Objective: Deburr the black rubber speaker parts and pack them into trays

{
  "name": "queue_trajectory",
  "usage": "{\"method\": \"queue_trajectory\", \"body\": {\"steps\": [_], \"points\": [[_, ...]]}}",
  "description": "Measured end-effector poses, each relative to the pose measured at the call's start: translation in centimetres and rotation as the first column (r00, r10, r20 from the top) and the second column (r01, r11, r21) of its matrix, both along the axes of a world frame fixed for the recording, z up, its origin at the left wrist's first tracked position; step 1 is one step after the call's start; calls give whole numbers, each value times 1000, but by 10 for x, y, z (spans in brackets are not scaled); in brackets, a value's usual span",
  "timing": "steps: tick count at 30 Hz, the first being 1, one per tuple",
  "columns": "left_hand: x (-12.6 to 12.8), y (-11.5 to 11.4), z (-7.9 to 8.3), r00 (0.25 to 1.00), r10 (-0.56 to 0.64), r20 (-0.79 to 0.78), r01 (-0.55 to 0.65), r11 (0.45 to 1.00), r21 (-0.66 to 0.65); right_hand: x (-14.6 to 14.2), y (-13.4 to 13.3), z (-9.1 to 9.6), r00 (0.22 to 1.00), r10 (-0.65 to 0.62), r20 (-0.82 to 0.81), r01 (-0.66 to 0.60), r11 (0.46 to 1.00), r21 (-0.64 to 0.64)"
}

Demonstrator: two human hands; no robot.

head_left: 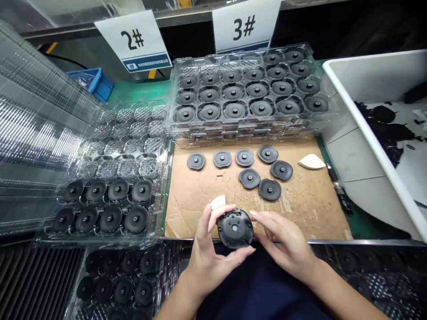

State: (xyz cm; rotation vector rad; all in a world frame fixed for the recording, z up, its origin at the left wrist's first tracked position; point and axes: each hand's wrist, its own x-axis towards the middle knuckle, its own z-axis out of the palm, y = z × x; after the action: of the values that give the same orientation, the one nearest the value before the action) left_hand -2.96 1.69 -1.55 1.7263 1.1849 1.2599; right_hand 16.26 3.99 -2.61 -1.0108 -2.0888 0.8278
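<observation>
My left hand (pixel 213 249) grips a round black plastic disc (pixel 235 229) by its rim, thumb below and fingers above. The disc's face has a pale centre and small holes and studs near the edge. At its right edge is my right hand (pixel 287 240), fingers apart, the fingertips at or very near the rim; I cannot tell whether they touch. Several similar black discs (pixel 270 190) with a central stub lie on the cardboard sheet (pixel 190 200) beyond my hands. A white wedge-shaped piece (pixel 218 202) shows just behind my left fingers.
A stacked clear tray (pixel 200 129) of discs stands at the back; another partly filled clear tray (pixel 156 164) lies left. A white bin (pixel 376 146) with black parts is at right. Another white wedge (pixel 312 162) rests on the cardboard. Signs (pixel 133 41) hang behind a blue bin (pixel 102 86).
</observation>
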Motion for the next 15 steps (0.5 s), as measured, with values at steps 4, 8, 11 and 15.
{"method": "queue_trajectory", "body": {"steps": [4,8,11,15], "points": [[5,0,10,997,-57,43,68,933,-354,6,8,16,997,73,21,-75,987,140],[11,2,14,991,-16,133,102,735,-670,1,8,27,985,-33,-171,23,998,-58],[4,14,18,1000,17,12,-5,777,-629,2,4,11,980,-30,-195,-5,984,-177],[-25,59,41,973,76,-216,-176,850,-497,18,-1,-39,996,-81,44,90,953,-290]]}}
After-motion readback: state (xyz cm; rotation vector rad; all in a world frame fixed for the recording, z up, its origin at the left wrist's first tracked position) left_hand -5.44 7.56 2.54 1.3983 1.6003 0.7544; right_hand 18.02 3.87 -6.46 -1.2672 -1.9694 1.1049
